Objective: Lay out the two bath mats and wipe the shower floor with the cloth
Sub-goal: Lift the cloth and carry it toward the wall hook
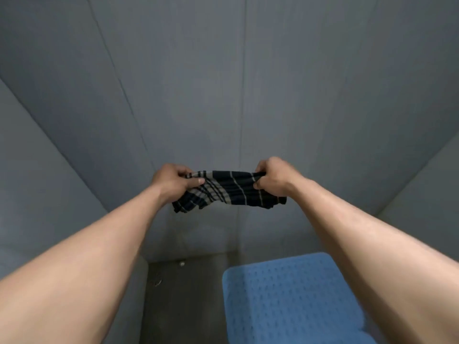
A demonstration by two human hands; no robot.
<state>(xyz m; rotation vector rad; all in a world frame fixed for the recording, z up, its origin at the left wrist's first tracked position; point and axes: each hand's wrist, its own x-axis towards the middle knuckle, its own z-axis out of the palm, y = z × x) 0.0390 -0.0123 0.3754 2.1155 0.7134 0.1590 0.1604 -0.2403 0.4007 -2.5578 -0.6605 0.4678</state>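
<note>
Two bare forearms enter from the bottom corners, both cut off by the frame edge before the elbow. Below and between them: one blue bath mat (293, 299), textured with small raised dots, lying flat on the shower floor (183, 306); its near end runs out of the bottom edge and its right side is covered by the right forearm, so its full outline cannot be seen. Only one mat is visible. Floor: grey, dull, exposed left of the mat; a small round metal fitting (182, 263) sits near the back wall, and a faint ring-shaped mark (156, 281) lies near the left wall, too dim to identify. Farther out, held up in the air in front of the walls: a dark cloth (228, 191) with pale stripes, bunched and stretched between both hands, its lower edge hanging loose. Left hand (171, 181) closed on the cloth's left end, thumb lying across the fabric. Right hand (272, 176) closed on the right end, fingers curled in and hidden behind the fabric. Beyond: plain grey panelled walls (223, 83) with thin vertical seams. No writing, label or brand is legible anywhere.
</note>
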